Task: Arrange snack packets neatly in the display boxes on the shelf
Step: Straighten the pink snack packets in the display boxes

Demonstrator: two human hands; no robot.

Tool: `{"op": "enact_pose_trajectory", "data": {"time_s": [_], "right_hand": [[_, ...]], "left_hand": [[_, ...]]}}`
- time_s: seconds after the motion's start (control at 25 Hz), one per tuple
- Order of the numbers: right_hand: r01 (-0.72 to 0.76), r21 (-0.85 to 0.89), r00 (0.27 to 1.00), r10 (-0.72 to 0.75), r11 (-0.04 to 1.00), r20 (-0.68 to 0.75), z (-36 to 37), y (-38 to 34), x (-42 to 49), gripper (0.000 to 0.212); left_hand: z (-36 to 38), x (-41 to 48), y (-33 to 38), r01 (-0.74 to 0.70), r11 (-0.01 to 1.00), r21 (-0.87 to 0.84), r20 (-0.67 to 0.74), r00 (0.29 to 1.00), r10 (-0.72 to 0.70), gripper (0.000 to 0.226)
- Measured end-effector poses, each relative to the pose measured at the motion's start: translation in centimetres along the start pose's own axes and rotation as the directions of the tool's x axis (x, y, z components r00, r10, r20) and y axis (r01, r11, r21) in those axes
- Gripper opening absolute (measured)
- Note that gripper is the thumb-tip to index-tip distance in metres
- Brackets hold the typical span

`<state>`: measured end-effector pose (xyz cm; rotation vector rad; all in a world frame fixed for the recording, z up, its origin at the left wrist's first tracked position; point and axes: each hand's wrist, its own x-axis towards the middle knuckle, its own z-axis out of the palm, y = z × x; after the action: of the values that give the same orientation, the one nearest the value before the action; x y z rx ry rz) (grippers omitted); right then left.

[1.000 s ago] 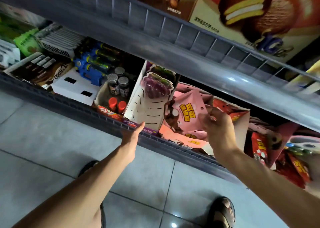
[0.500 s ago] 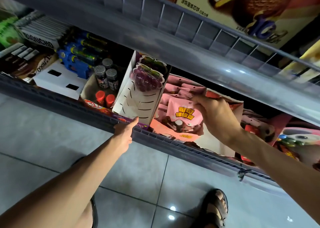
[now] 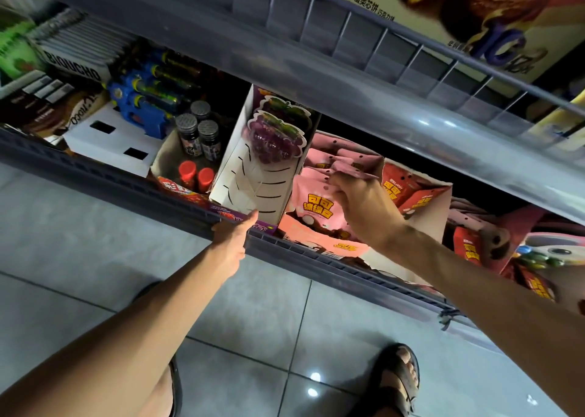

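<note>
one pink packet [image 3: 354, 169] pinched by right hand [image 3: 364, 209]; left hand [image 3: 231, 242] holds shelf rail [image 3: 126, 184]

Grey tiled floor [image 3: 79, 242] — glossy, catching two light spots.

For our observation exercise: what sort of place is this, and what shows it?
Probably a shop's snack aisle: pink snack packets in a cardboard display box, grape-shaped sweets in the next box, and a chocolate pie carton on the shelf above.
</note>
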<state>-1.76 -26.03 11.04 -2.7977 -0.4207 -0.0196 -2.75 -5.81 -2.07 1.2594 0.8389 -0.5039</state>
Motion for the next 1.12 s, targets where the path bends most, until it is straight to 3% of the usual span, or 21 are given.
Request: {"op": "enact_pose_trajectory", "data": {"time_s": [0.12, 0.28, 0.6, 0.68, 0.8, 0.84, 1.0, 1.12], "right_hand": [[-0.089, -0.046, 0.991, 0.093, 0.995, 0.097, 2.0, 0.3, -1.2, 0.021], [-0.123, -0.186, 0.97, 0.157, 0.975, 0.184, 2.8, 0.8, 0.0, 0.018], [-0.019, -0.334, 0.94, 0.131, 0.943, 0.316, 5.4, 0.6, 0.7, 0.019], [-0.05, -0.298, 0.936, 0.148, 0.953, 0.319, 5.3, 1.2, 1.0, 0.014], [-0.091, -0.096, 0.957, 0.113, 0.991, 0.269, 4.6, 0.9, 1.5, 0.015], [-0.064, -0.064, 0.958, 0.08, 0.996, 0.275, 4.4, 0.6, 1.5, 0.018], [0.118, -0.297, 0.943, -0.013, 0.948, 0.332, 3.9, -0.6, 1.8, 0.034], [0.173, -0.343, 0.939, -0.049, 0.923, 0.341, 3.7, -1.5, 2.5, 0.034]], "left_hand": [[0.2, -0.1, 0.2, 0.106, 0.993, -0.052, -0.062, 0.992, -0.109, 0.071], [0.1, 0.7, -0.1, 0.089, 0.996, 0.003, -0.058, 0.994, -0.089, 0.071], [-0.1, 1.1, -0.4, 0.066, 0.997, 0.048, -0.081, 0.995, -0.062, 0.077], [0.0, 1.3, -0.4, 0.067, 0.997, 0.043, -0.082, 0.995, -0.063, 0.071], [0.0, 1.4, -0.4, 0.082, 0.996, 0.034, -0.084, 0.993, -0.079, 0.07], [0.0, 1.3, -0.4, 0.087, 0.996, 0.03, -0.086, 0.993, -0.084, 0.071], [0.0, 1.2, -0.3, 0.109, 0.994, -0.004, -0.065, 0.992, -0.109, 0.069], [-0.1, 1.3, -0.2, 0.127, 0.991, -0.033, -0.038, 0.991, -0.128, 0.07]]}}
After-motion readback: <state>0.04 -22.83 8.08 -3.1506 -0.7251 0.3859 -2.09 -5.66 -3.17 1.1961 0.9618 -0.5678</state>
